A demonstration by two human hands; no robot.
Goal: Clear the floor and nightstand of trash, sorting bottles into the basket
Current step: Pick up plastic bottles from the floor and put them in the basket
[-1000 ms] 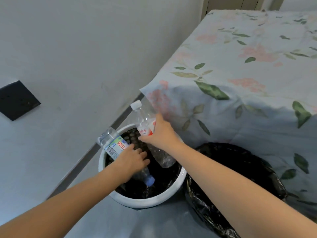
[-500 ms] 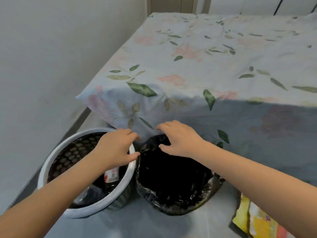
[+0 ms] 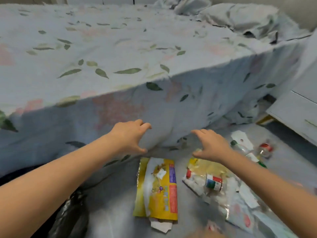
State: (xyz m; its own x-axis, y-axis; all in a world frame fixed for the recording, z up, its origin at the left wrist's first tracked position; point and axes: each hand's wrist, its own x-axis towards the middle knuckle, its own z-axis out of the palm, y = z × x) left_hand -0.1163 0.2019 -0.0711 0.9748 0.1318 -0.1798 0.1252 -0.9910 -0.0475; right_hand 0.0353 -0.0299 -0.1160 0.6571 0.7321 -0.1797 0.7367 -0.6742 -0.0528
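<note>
Trash lies on the grey floor in front of the bed. A yellow snack bag (image 3: 157,189) lies flat in the middle. To its right is a crumpled clear wrapper (image 3: 202,170) with a small bottle with a red, white and green label (image 3: 213,182) on it. Farther right lie a clear plastic bottle (image 3: 243,148) and a small red-labelled bottle (image 3: 265,149). My left hand (image 3: 130,137) and my right hand (image 3: 210,145) hover above the floor with loosely spread fingers, holding nothing. The basket is out of view.
The bed with a floral sheet (image 3: 120,57) fills the upper view. A black trash bag (image 3: 68,217) sits at the lower left. A white nightstand (image 3: 295,109) stands at the right edge. Torn paper and wrappers (image 3: 247,200) cover the floor at lower right.
The view has swung right, away from the basket and black bag, onto the floor litter. Both hands left the basket and bag rims and now hover empty above the trash.
</note>
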